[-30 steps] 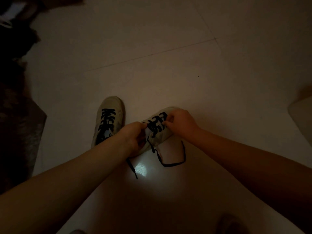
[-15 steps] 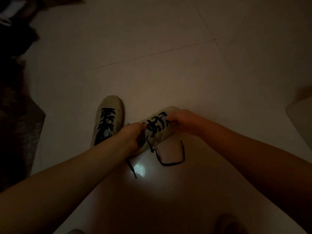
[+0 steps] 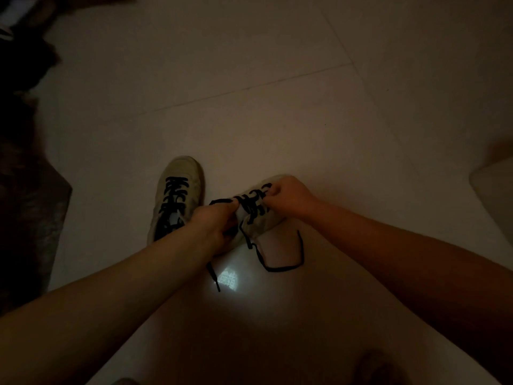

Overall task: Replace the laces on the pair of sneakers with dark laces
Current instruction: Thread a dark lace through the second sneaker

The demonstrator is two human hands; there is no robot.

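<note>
**Dark laces in both sneakers, second one unfinished**

Pale tile floor lay under everything, with a small patch of reflected light nearest the person. Just beyond that patch, two loose ends of the dark lace trailed on the tile: one looped out to the right, one ran straight back under the left wrist.

Past the loose ends, both hands worked on the nearer sneaker, which was tipped onto its side. The left hand was curled round the shoe's heel end, its fingertips pinching a strand of the lace by the eyelets. The right hand had its fingers bent in, nipping a crossing near the toe end.

Farther off to the left stood the other sneaker, upright on the tile, with dark lacing across its eyelets.

Judging from this, the farther shoe looked done, though the dim light hid whether it was tied. The nearer shoe was laced most of the way; the slack needed drawing through and the ends tying.

A dark rug lay along the far left edge.
</note>
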